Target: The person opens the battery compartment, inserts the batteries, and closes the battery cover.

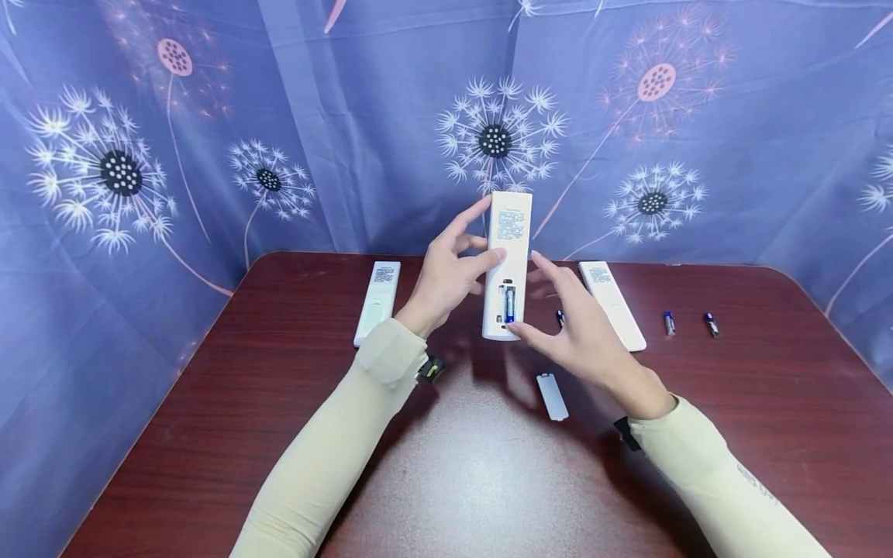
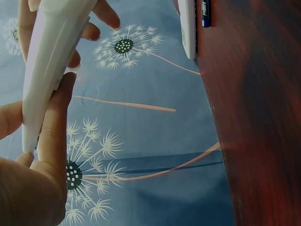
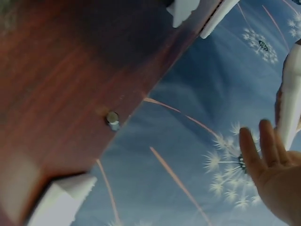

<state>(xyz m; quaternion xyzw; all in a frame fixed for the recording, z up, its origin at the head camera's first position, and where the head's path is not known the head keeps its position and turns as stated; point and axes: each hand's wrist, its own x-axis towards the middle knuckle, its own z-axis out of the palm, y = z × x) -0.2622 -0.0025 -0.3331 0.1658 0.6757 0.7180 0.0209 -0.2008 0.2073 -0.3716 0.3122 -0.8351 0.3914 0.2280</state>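
Head view, near to far: I see battery cover [image 1: 552, 396] flat on table [image 1: 209, 434], lower centre. Right hand [image 1: 582, 329] spread, thumb tip at remote's lower end. Left hand [image 1: 446, 271] pinches upright remote [image 1: 508, 263], frame centre, battery [image 1: 509, 304] seated. Spare remotes, loose batteries behind.

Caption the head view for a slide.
Left hand holds a white remote upright, one battery seated; right hand touches its base.

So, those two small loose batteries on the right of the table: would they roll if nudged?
Probably. The two small cylindrical batteries lie on their sides on the smooth dark wooden table, so a sideways nudge would likely roll them. They look light and rigid, easy to pinch, perhaps slippery.
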